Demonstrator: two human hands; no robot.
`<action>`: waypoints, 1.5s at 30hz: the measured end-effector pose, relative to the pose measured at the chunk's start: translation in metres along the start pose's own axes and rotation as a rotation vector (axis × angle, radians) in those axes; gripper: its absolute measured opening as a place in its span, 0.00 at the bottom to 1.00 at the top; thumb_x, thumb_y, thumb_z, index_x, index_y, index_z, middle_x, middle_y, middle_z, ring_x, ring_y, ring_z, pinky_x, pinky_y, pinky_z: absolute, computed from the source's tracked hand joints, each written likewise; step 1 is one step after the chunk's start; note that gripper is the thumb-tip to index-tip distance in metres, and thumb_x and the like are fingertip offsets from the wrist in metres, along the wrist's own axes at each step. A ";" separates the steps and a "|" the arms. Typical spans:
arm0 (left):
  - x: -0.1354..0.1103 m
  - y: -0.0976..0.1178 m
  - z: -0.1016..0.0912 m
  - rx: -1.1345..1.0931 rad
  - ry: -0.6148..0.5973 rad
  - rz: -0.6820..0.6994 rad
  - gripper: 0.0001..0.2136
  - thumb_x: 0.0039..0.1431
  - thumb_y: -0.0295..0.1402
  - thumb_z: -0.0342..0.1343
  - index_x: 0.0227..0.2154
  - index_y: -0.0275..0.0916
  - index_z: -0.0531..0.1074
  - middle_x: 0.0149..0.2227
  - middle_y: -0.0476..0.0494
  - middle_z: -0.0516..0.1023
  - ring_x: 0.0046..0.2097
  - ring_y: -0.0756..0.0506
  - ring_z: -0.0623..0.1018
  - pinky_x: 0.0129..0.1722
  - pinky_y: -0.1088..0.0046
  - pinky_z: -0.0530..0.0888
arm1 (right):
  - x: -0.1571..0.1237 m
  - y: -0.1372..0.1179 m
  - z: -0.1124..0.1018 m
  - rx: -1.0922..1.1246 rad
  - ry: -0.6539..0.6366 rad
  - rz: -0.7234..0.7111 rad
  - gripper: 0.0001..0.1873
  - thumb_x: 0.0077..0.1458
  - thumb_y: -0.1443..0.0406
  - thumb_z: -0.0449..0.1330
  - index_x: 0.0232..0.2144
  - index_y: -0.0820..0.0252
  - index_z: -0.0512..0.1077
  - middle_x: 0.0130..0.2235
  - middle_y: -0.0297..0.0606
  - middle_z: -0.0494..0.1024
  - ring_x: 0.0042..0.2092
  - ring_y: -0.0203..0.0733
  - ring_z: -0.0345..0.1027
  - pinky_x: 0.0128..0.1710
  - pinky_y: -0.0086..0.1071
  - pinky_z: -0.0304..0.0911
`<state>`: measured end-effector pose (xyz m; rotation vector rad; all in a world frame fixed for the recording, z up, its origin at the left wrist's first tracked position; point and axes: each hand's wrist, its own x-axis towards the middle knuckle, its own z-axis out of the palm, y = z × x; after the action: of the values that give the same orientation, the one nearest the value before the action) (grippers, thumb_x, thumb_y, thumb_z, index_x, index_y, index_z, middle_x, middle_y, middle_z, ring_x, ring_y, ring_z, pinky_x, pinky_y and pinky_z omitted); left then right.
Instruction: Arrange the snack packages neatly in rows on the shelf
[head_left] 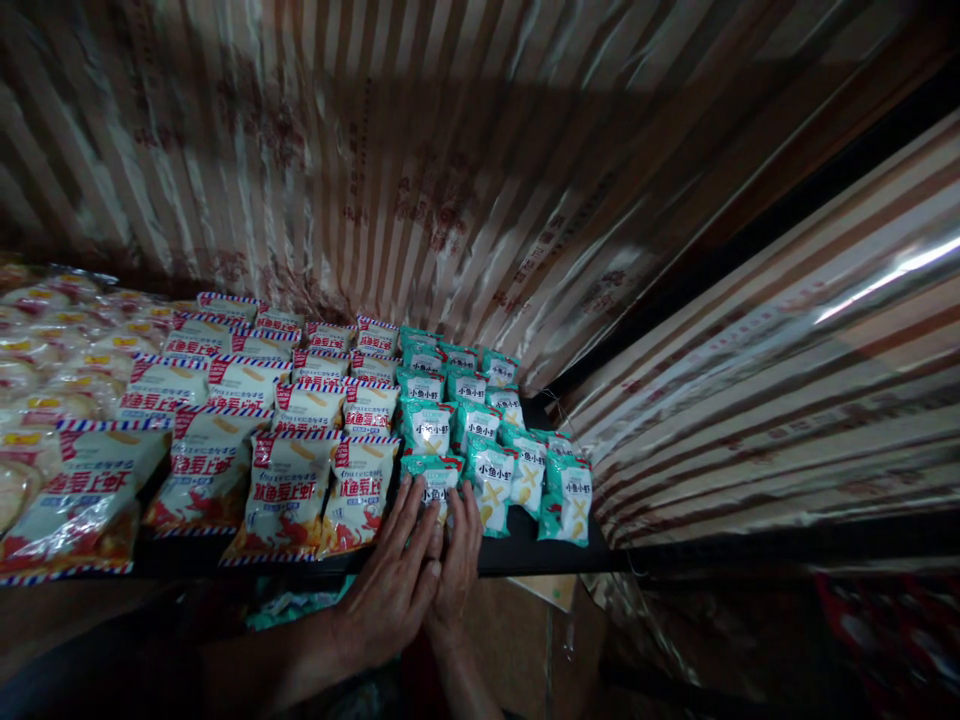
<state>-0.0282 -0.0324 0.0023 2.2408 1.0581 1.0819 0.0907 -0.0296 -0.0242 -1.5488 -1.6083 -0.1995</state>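
Observation:
A green-and-white snack bag (435, 472) stands at the front of the shelf, its lower part hidden behind my fingers. My left hand (391, 572) rests against its left side and front, fingers stretched out. Against its right side lies my right hand (456, 555), fingers straight and pointing up; the thumbs come close together below. Another green snack bag (491, 490) stands just right of my right hand. Beside my left fingers is a white-and-red snack bag (361, 490) with a striped edge.
Rows of white-and-red bags (289, 490) fill the shelf to the left, with round clear-wrapped packs (67, 365) beyond. Several green bags stand behind and right, up to a front corner bag (566, 498). Striped plastic sheeting (420, 150) hangs behind and on the right. The black shelf edge (517, 560) runs across.

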 end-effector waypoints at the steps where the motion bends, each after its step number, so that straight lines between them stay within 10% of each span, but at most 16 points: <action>1: -0.001 0.000 0.000 0.000 0.001 0.006 0.29 0.68 0.31 0.39 0.67 0.42 0.34 0.69 0.36 0.36 0.68 0.35 0.41 0.62 0.46 0.57 | 0.000 0.001 0.001 0.000 0.005 -0.004 0.23 0.66 0.61 0.43 0.61 0.59 0.57 0.62 0.52 0.61 0.63 0.52 0.54 0.56 0.54 0.58; 45: 0.003 -0.005 -0.001 0.226 -0.085 0.207 0.29 0.67 0.31 0.40 0.67 0.33 0.38 0.69 0.35 0.43 0.68 0.35 0.45 0.62 0.49 0.58 | -0.008 0.001 -0.001 0.107 -0.042 0.038 0.23 0.66 0.63 0.44 0.62 0.55 0.55 0.62 0.49 0.60 0.63 0.48 0.54 0.56 0.51 0.60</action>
<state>-0.0303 -0.0269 0.0009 2.5997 0.9709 0.9782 0.0912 -0.0357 -0.0292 -1.5092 -1.5943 -0.0600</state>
